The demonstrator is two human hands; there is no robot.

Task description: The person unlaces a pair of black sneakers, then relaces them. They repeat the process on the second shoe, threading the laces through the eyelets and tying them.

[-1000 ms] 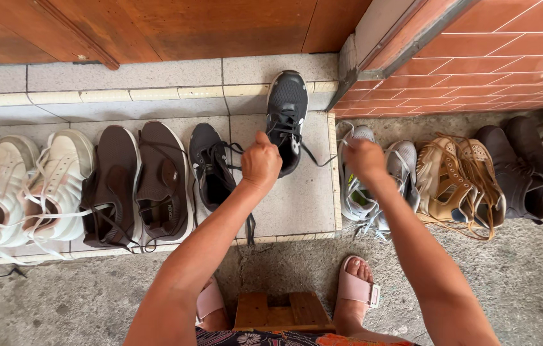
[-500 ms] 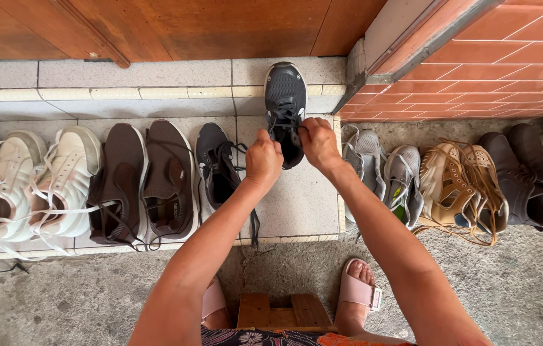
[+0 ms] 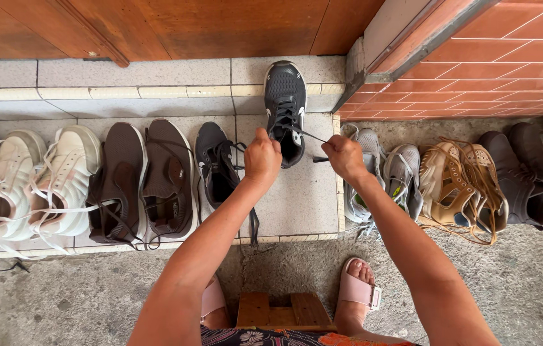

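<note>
Head view, left to right: white sneakers [image 3: 34, 182], brown pair [image 3: 143, 182], dark grey sneaker [image 3: 215, 163] on tiled step [image 3: 297, 205]. Left hand [image 3: 262, 159] pinches lace at raised dark grey shoe [image 3: 285, 96]; right hand [image 3: 344, 157], apart, grips taut lace [image 3: 307, 134]. Grey sneakers [image 3: 384, 176], tan pair [image 3: 457, 189] beyond.

On the step [image 3: 297, 205] I log a row of pairs, left to right: sneakers [image 3: 34, 182], slip-ons [image 3: 143, 182], one laced shoe [image 3: 216, 163]. Its mate [image 3: 285, 96] lies farther back, toe over the upper ledge [image 3: 156, 93]. Right of the step, three more pairs [image 3: 457, 182] rest on the ground.
</note>
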